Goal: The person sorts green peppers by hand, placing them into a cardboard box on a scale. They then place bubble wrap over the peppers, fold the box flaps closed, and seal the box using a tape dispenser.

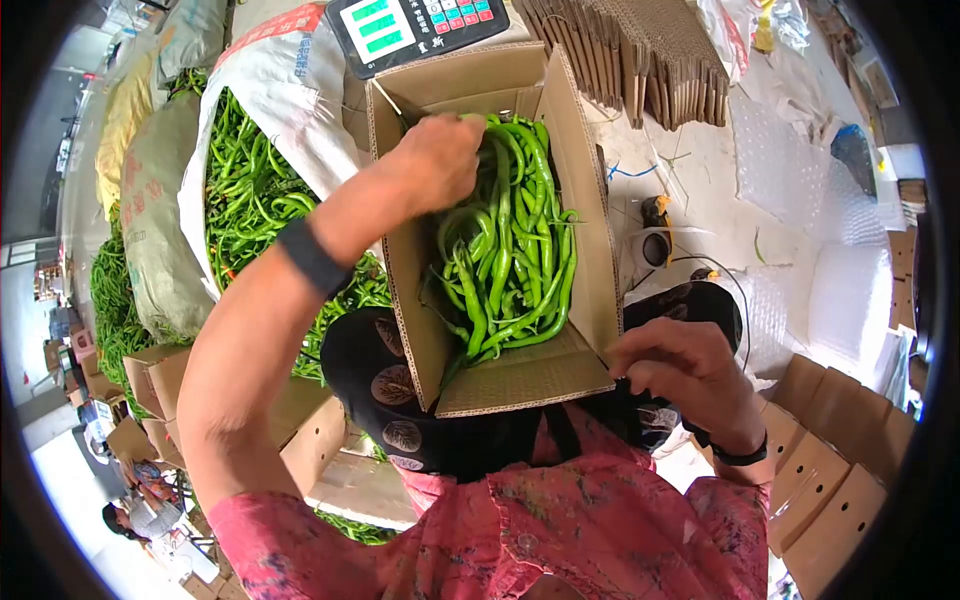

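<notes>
An open cardboard box [505, 388] stands in front of me between my knees, with long green chili peppers [520, 230] piled inside. My left hand [440, 160] reaches over its left wall, fingers curled round green peppers at the far end of the pile. Some peppers beneath that hand are smeared by motion. At the near right corner of the box, my right hand [685, 370] has its fingers bent and closed on the cardboard edge. Its fingertips are partly hidden.
A digital scale display [420, 30] lies beyond the box, near stacked flat cardboard [640, 50]. To the left, a white sack [290, 120] spills more peppers [245, 170]. Bubble wrap [800, 190] and cartons [820, 470] lie right. Another person [145, 520] sits far left.
</notes>
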Available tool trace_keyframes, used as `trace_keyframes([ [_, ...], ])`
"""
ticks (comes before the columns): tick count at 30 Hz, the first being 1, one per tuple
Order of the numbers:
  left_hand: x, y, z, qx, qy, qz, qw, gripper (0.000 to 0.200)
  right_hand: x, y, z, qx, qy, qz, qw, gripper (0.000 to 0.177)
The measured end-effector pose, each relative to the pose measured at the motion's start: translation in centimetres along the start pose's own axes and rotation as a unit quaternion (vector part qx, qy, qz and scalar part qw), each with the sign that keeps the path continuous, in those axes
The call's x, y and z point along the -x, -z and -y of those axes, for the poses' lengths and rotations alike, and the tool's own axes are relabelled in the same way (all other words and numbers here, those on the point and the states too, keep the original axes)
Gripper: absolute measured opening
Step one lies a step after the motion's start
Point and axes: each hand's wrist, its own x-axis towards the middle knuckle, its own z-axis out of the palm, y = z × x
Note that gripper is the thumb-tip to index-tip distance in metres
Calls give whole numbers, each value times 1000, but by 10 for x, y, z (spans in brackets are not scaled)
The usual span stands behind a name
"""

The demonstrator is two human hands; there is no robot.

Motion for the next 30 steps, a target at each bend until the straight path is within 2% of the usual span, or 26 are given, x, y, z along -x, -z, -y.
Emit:
trace_keyframes([
  [2, -33, -24, 17, -22, 8, 10, 1000, 18, -2, -3, -2, 2, 37, 40, 999, 22],
  [4, -53, -32, 15, -43, 76, 116, 989, 23, -1, -6, -2, -7, 42, 39, 998, 22],
  [5, -54, -26, 9, -47, 75, 115, 989, 23, -1, -6, -2, -15, 43, 40, 998, 21],
  [7, -50, -16, -4, -89, 157, 114, 977, 31, 3, -1, -1, -17, 35, 30, 999, 21],
  [8, -44, -4, -12, -93, 156, 114, 977, 31, 6, 1, -1, -17, 22, 24, 999, 21],
  [10, -23, 31, -25, -107, 137, -18, 985, 30, 9, 5, -10, -26, 17, 13, 999, 21],
  [12, 6, 60, -29, -22, 52, -236, 970, 33, 9, 8, -13, -34, 11, 4, 999, 21],
  [15, 45, 93, -38, 53, -11, -300, 952, 37, 8, 7, -14, -31, 34, 7, 999, 21],
  [16, 56, 96, -37, 57, -13, -353, 934, 36, 6, 5, -14, -29, 42, 9, 999, 21],
  [17, 68, 99, -35, 96, 13, -402, 911, 33, 4, 4, -14, -27, 51, 10, 998, 20],
  [18, 87, 102, -34, 167, 99, -430, 882, 31, 3, 4, -12, -25, 58, 14, 998, 20],
  [19, 96, 108, -37, 223, 132, -485, 835, 31, 2, 3, -11, -5, 60, 11, 998, 20],
  [20, 110, 113, -36, 220, 175, -512, 812, 33, 3, 3, -11, 16, 59, 8, 998, 19],
  [22, 133, 117, -25, 218, 241, -524, 787, 33, 2, 4, -14, 11, 58, 11, 998, 20],
  [24, 156, 116, -16, 224, 253, -517, 786, 33, 2, 3, -14, -4, 12, -12, 1000, 21],
  [26, 177, 109, -5, 232, 262, -508, 787, 34, 1, 3, -12, 3, 20, -7, 1000, 21],
  [30, 223, 62, 38, 249, 350, -446, 786, 36, -2, 1, -7, -36, -5, 1, 999, 21],
])
